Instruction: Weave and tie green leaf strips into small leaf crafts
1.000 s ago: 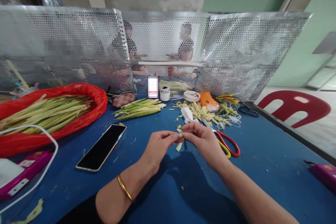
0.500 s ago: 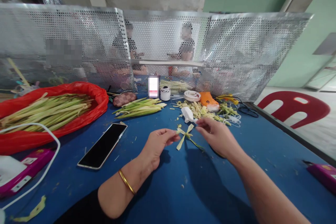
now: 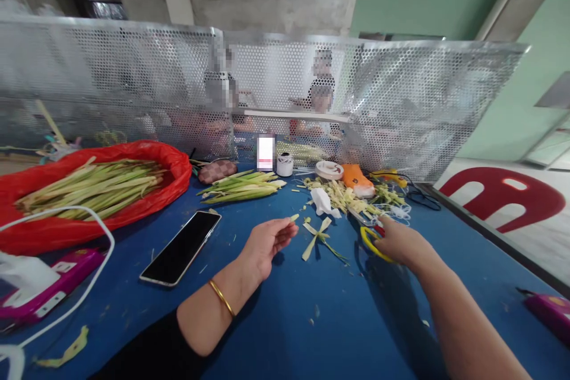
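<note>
My left hand (image 3: 266, 244) pinches a small pale-green leaf piece (image 3: 294, 218) between thumb and finger, above the blue table. My right hand (image 3: 403, 242) has its fingers on the scissors (image 3: 367, 242), which have yellow and red handles; their blades point away toward the scraps. Between my hands, a cross-shaped piece of pale leaf strips (image 3: 317, 236) with a thin green stem lies on the table, touched by neither hand. Just behind it sits a crumpled white tissue (image 3: 321, 202).
A red bag (image 3: 178, 175) of long leaves and a phone (image 3: 182, 247) are on the left. Leaf strips (image 3: 243, 186), a tape roll (image 3: 329, 170), an orange packet (image 3: 356, 178) and leaf scraps (image 3: 341, 193) line the back, before a perforated metal screen (image 3: 285, 71). People sit beyond it.
My right hand has moved from beside the leaf cross to the right and taken hold of the scissors. My left hand has drawn slightly left, away from the cross, with a small leaf piece.
</note>
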The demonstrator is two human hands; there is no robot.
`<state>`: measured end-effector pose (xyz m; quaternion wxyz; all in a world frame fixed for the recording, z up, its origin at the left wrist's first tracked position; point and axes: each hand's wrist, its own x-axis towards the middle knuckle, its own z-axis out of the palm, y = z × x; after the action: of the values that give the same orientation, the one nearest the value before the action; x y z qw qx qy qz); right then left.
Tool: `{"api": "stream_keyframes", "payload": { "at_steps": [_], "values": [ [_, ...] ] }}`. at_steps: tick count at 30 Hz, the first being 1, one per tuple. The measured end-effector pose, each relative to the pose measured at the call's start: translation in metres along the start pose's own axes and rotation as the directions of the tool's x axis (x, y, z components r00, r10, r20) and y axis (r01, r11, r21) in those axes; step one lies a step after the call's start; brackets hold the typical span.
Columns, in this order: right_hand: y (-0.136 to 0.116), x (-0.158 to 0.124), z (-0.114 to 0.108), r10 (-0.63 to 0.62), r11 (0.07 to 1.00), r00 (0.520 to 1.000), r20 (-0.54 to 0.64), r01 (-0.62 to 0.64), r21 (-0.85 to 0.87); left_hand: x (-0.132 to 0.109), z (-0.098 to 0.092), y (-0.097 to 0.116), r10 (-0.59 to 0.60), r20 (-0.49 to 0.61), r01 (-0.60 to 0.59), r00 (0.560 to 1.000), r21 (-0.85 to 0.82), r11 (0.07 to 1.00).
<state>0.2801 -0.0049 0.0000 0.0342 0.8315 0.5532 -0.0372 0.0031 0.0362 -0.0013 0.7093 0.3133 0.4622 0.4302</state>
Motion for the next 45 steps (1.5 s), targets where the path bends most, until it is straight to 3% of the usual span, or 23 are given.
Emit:
{"api": "stream_keyframes", "payload": {
  "at_steps": [3, 5, 6, 9, 10, 12, 15, 18, 21, 27, 40, 43, 45],
  "values": [
    [0.014, -0.001, -0.007, 0.01, 0.987, 0.996, -0.088, 0.005, 0.162, 0.003, -0.002, 0.0, -0.015, -0.008, 0.015, 1.0, -0.033, 0.999],
    [0.015, -0.005, -0.01, -0.027, 0.902, 0.993, -0.118, 0.075, 0.426, 0.003, -0.003, 0.0, -0.014, -0.014, 0.013, 1.0, -0.054, 0.998],
    [0.011, -0.009, -0.012, -0.057, 0.807, 0.992, -0.108, 0.11, 0.58, 0.004, -0.003, 0.0, -0.011, -0.019, 0.01, 1.0, -0.067, 0.998],
    [-0.015, -0.026, -0.014, -0.18, 0.399, 0.982, -0.05, 0.119, 0.909, 0.005, -0.002, 0.001, 0.0, -0.035, -0.004, 0.999, -0.113, 0.994],
    [-0.026, -0.033, -0.015, -0.215, 0.306, 0.975, -0.055, 0.121, 0.944, 0.005, -0.002, 0.002, 0.0, -0.038, -0.005, 0.999, -0.131, 0.991],
    [-0.048, -0.044, -0.013, -0.343, 0.246, 0.938, -0.054, 0.145, 0.958, 0.006, -0.002, 0.003, -0.003, -0.038, -0.004, 0.999, -0.174, 0.985],
    [-0.07, -0.056, -0.008, -0.472, 0.257, 0.875, -0.108, 0.253, 0.933, 0.006, -0.001, 0.004, -0.011, -0.022, 0.006, 1.0, -0.238, 0.971],
    [-0.078, -0.062, -0.002, -0.514, 0.321, 0.849, -0.125, 0.325, 0.889, 0.003, 0.002, 0.005, -0.028, -0.003, 0.026, 1.0, -0.281, 0.959],
    [-0.08, -0.063, 0.002, -0.511, 0.356, 0.85, -0.126, 0.343, 0.869, 0.0, 0.006, 0.005, -0.047, -0.007, 0.043, 0.999, -0.312, 0.949],
    [-0.081, -0.062, 0.005, -0.475, 0.332, 0.858, -0.198, 0.383, 0.862, -0.003, 0.009, 0.003, -0.049, -0.012, 0.043, 0.999, -0.33, 0.943],
    [-0.086, -0.06, 0.008, -0.506, 0.339, 0.849, -0.152, 0.358, 0.87, 0.0, 0.009, 0.001, -0.063, 0.006, 0.062, 0.998, -0.326, 0.943],
    [-0.086, -0.059, 0.009, -0.485, 0.349, 0.861, -0.15, 0.348, 0.87, 0.002, 0.007, 0.001, -0.058, 0.022, 0.062, 0.998, -0.33, 0.942],
    [-0.08, -0.056, 0.007, -0.399, 0.37, 0.892, -0.214, 0.37, 0.852, 0.005, 0.004, 0.003, -0.052, -0.006, 0.047, 0.999, -0.331, 0.942]
  ]
}}
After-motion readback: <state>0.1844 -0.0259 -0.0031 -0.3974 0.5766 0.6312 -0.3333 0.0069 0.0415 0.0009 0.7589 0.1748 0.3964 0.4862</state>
